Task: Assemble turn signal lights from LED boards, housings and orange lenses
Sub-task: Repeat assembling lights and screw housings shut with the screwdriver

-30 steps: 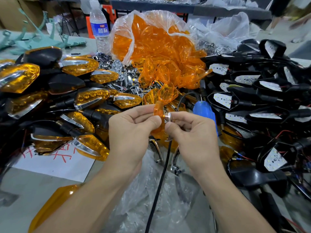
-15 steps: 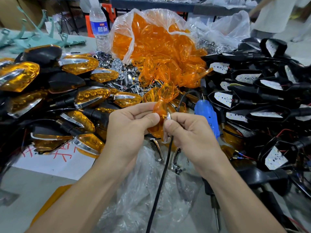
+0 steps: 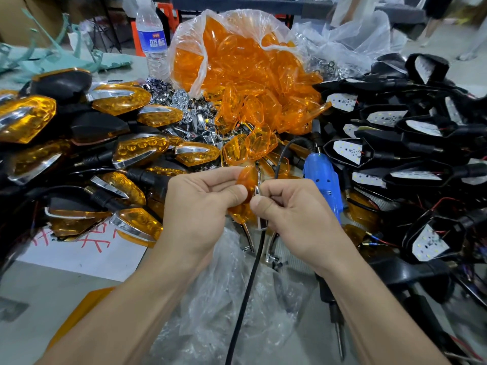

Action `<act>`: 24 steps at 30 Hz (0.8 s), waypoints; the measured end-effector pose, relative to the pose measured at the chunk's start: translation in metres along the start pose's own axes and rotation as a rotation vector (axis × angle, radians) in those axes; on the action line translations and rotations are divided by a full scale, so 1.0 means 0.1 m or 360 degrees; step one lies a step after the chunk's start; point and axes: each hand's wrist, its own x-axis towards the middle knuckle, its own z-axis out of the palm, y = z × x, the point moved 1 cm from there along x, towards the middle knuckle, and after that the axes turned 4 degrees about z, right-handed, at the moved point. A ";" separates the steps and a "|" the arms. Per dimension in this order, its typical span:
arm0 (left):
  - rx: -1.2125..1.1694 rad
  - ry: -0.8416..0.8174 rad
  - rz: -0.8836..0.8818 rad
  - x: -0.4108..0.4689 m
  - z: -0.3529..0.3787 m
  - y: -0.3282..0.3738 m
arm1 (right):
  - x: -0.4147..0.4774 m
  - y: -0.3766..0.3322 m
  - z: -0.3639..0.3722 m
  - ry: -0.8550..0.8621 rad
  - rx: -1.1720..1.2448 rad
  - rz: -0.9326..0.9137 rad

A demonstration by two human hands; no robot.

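My left hand (image 3: 200, 206) grips an orange lens (image 3: 247, 181) at the centre of the view, thumb on its near face. My right hand (image 3: 292, 214) pinches a thin chrome trim piece (image 3: 259, 206) against the lens's right edge. The two hands touch at the fingertips. Behind them a clear plastic bag of orange lenses (image 3: 245, 64) spills onto the table. Black housings with white LED boards (image 3: 347, 151) pile up on the right. Finished lights (image 3: 142, 151) with orange lenses and chrome strips lie heaped on the left.
A blue electric screwdriver (image 3: 324, 185) lies just right of my hands, its black cable (image 3: 247, 285) running toward me. Loose chrome parts (image 3: 184, 101) sit mid-table. A water bottle (image 3: 151, 35) stands at the back. Crumpled clear plastic (image 3: 224, 299) covers the near table.
Both hands have drawn slightly closer together with the lens and chrome piece pressed together. The lens now stands a little more upright between my fingers.
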 end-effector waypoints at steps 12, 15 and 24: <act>0.0173 0.0082 0.0311 -0.06 0.07 0.01 | -0.01 -0.04 0.11 -0.0111 0.0778 0.0222; 0.0047 0.0042 0.0205 -0.04 0.02 0.01 | -0.01 -0.04 0.03 -0.0130 0.0429 0.0126; -0.0054 -0.0023 0.0023 0.04 0.00 0.03 | 0.00 -0.07 0.01 0.0155 -0.0085 0.0017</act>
